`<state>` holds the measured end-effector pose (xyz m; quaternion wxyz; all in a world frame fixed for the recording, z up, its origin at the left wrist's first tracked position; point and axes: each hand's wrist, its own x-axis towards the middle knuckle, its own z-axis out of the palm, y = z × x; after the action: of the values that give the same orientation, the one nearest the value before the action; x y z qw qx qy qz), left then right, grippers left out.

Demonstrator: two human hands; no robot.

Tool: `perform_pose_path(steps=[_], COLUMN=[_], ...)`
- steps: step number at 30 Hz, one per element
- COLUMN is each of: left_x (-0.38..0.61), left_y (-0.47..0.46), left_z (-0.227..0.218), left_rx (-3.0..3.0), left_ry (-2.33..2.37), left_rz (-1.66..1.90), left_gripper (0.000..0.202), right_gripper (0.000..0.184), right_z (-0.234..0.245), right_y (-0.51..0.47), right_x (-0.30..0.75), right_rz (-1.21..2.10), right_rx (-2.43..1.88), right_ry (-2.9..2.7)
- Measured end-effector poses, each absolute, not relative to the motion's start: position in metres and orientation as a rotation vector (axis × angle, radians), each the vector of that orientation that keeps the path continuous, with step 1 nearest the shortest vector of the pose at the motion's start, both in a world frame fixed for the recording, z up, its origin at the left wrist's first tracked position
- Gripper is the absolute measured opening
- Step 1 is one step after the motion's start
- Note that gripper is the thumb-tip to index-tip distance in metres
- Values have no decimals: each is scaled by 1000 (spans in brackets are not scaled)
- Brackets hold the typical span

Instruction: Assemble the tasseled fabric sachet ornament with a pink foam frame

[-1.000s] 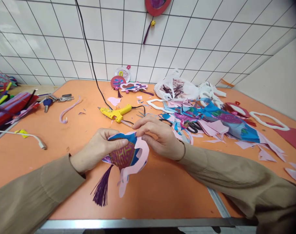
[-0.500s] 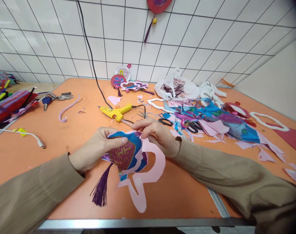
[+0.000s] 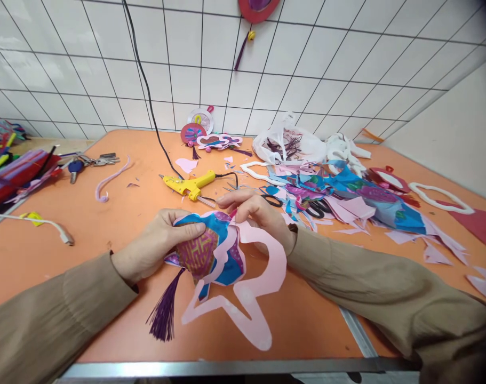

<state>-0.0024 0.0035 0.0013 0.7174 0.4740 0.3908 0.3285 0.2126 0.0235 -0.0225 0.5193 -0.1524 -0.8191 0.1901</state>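
Note:
Between thumb and fingers, my left hand (image 3: 162, 237) grips a patterned fabric cutout (image 3: 198, 248) in blue, purple and gold, held above the table. From its lower left hangs a dark purple tassel (image 3: 164, 309). My right hand (image 3: 262, 216) pinches a pink paper frame (image 3: 278, 266) at the cutout's upper right edge. The frame is a curvy outline that partly overlaps the front of the cutout and dangles to the lower right. A bit of dark pink shows by my right fingertips, too small to name.
A yellow glue gun (image 3: 189, 185) lies beyond my hands, its cord running up the wall. Fabric and paper scraps (image 3: 358, 197) with black-handled scissors (image 3: 271, 200) spread to the right. A white plastic bag (image 3: 286, 144) stands behind. Keys (image 3: 93, 161) and a white cable (image 3: 46, 220) lie left.
The pink paper frame has swung outward to the right and turned, so more of its outline shows. Both hands keep their hold and have barely moved.

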Motion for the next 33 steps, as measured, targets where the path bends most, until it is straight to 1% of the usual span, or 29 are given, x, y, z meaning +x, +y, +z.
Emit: perform_pose_path(steps=[8,15,18,23,26,29,33], left_x=[-2,0,0,1,0,-1,-1], left_y=[2,2,2,2,2,3,2], left_z=[3,4,6,7,5,3,1], left_rx=[1006,1001,1005,992,977,978,1026], left_ry=[863,868,887,909,900,892,901], left_rz=[738,741,737,761,767,771,764], left_gripper=[24,24,25,27,26,26,25], right_gripper=[14,20,19,27,28,27,19], right_z=[-21,-24,-24,-21,-13,-4,1], right_y=[24,27,28,26,23,23,27], right_x=[213,216,216,216,216,220,224], right_rz=[519,456,492,603,608,534,487], right_rx=[-317,-346,-308,-278,-302,-293,-329], right_ry=[-1936,-1926,-1921,-1880,-1889,-1991,-2131])
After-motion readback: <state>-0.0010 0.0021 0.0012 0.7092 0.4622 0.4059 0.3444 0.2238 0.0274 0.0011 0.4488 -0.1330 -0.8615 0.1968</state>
